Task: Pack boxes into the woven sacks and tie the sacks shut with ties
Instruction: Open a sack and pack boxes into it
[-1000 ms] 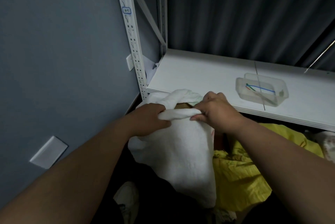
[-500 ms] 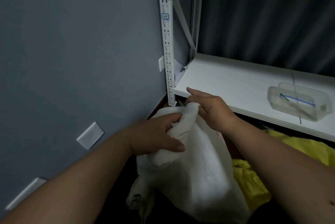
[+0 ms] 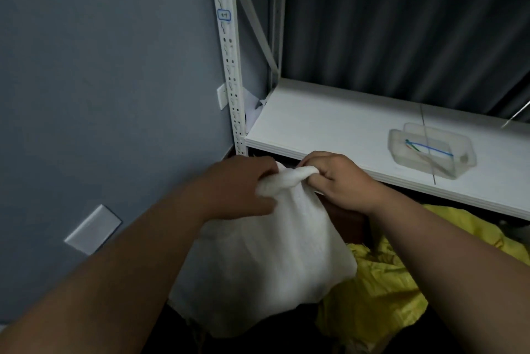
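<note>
A white woven sack stands full in front of me, its mouth gathered into a twisted neck at the top. My left hand grips the neck from the left. My right hand pinches the same neck from the right. What the sack holds is hidden. A yellow woven sack lies crumpled to its right. Coloured ties rest in a clear plastic tray on the shelf, right of my hands.
A white shelf board of a metal rack runs just beyond my hands, with its perforated upright at the left. The grey wall is close on the left, with a white wall plate. A dark curtain hangs behind the rack.
The sack's open mouth has been drawn together into a tight twisted neck. Both hands have closed in on it, nearer to each other.
</note>
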